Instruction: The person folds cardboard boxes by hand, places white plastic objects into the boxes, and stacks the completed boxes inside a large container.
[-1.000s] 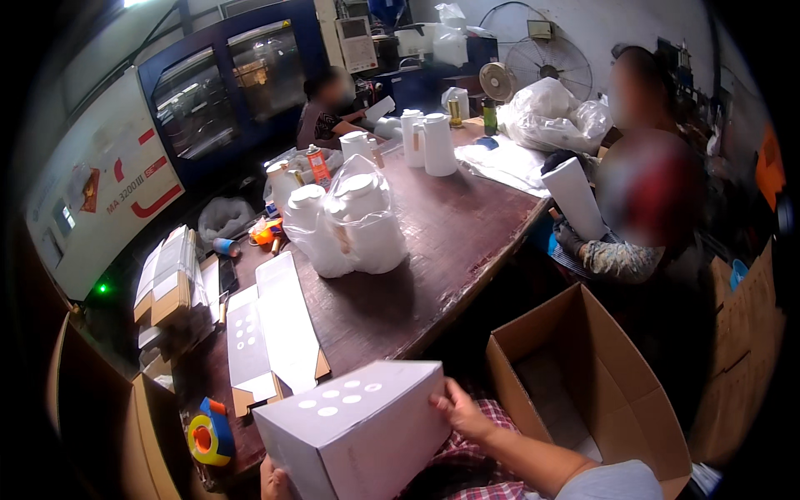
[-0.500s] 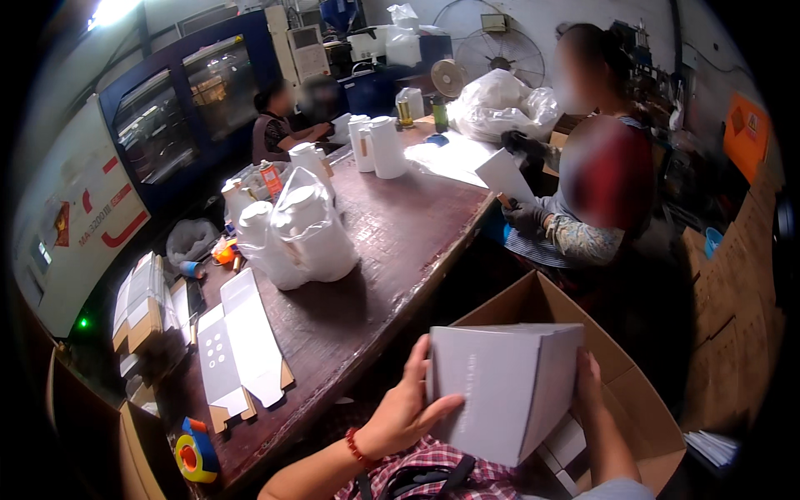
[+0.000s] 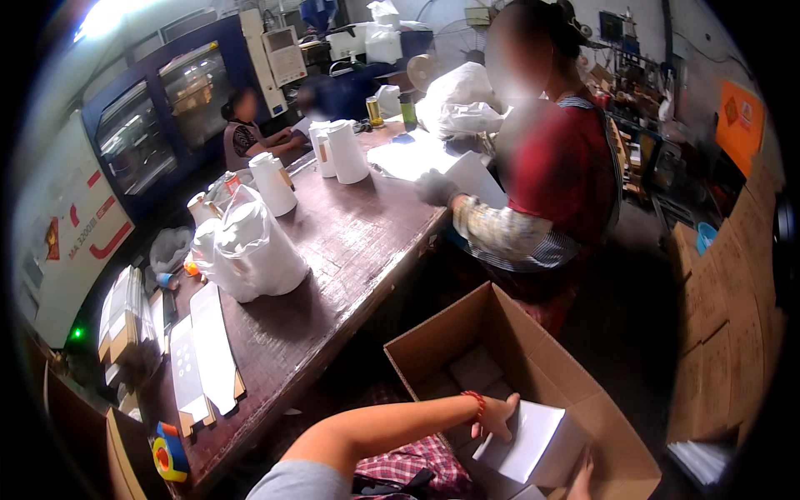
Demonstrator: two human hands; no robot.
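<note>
Down inside a large open brown carton, I hold a white-grey box between both hands. My left hand, with a red bead bracelet at its wrist, presses the box's left side and top edge. Partly hidden behind the box, my right hand lies along its right side. Other small pale boxes sit in the carton's bottom, dim in shadow. The held box is tilted within the carton walls.
A dark red table bears bagged white jugs, bare white jugs, flat box blanks and a tape dispenser. Across the carton a person in red handles a white sheet. Brown cartons stack at right.
Both hands have lowered the box from above the carton's near edge down into it, and its turn has changed. The person in red has leaned left over the table.
</note>
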